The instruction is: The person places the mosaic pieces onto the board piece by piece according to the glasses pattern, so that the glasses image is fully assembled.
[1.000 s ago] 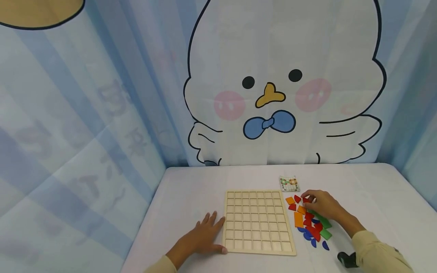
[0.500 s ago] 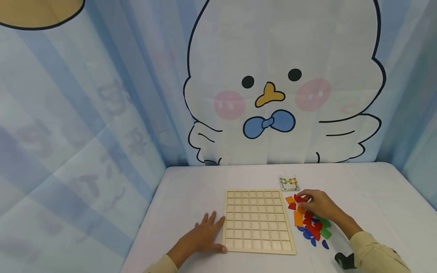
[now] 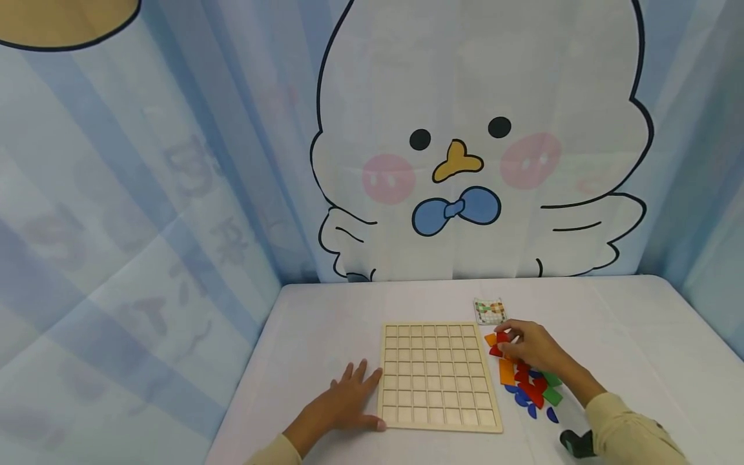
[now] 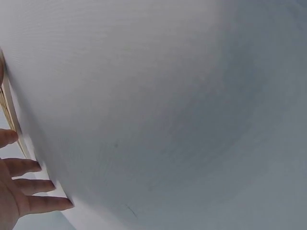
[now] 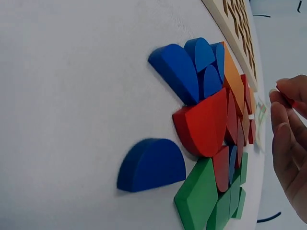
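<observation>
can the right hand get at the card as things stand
Likely yes: the card lies just beyond the right hand, with nothing seen between. But the hand pinches a red piece, so it may need to let go first.

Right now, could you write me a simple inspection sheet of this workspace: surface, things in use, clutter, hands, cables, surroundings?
Surface: white-covered table.
Job's things: a wooden grid board; red, blue, green and orange pieces bunched on its right; a small patterned card near its far right corner.
Clutter: a dark object beside the right sleeve; can't tell what.
Left hand: fingers spread, index finger and thumb at the board's left edge.
Right hand: pinches a red piece above the table.
Cables: nothing seen.
Surroundings: pale blue curtains with a cartoon character.
</observation>
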Available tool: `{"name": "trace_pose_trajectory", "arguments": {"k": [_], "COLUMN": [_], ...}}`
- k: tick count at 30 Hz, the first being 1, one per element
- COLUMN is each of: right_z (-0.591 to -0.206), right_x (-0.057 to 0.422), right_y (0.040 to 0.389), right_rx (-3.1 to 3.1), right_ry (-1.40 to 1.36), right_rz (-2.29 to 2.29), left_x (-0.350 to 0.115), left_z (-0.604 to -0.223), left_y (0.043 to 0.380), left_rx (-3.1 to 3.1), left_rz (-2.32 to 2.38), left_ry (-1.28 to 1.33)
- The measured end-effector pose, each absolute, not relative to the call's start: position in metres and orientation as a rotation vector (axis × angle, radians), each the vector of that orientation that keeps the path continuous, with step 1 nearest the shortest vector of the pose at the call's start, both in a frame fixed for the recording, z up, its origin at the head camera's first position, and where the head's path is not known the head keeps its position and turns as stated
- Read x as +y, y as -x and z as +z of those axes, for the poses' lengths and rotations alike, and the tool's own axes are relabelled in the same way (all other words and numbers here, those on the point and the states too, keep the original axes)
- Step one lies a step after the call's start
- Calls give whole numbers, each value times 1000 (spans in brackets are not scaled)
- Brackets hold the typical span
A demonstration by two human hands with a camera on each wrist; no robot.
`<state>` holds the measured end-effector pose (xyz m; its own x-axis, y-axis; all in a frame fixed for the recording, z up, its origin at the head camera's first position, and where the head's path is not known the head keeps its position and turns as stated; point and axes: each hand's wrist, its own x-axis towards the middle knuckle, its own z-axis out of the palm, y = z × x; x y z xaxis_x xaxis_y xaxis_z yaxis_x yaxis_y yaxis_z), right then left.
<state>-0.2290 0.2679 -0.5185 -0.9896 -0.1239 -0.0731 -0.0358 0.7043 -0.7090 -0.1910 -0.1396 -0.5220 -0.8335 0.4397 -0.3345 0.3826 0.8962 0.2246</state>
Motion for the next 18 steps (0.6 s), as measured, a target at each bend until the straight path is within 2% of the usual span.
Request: {"name": "trace_pose_trajectory", "arguments": {"k": [18], "right_z": [-526], "right_x": [233], "right_y": [240], "right_rx": [2848], "right_ry": [268], "right_rz": [-1121], "left_x": [-141], "left_z": [-523], "left_y": [189], "left_rx": [2688], "left_rz": [245], "left_ry": [-610]}}
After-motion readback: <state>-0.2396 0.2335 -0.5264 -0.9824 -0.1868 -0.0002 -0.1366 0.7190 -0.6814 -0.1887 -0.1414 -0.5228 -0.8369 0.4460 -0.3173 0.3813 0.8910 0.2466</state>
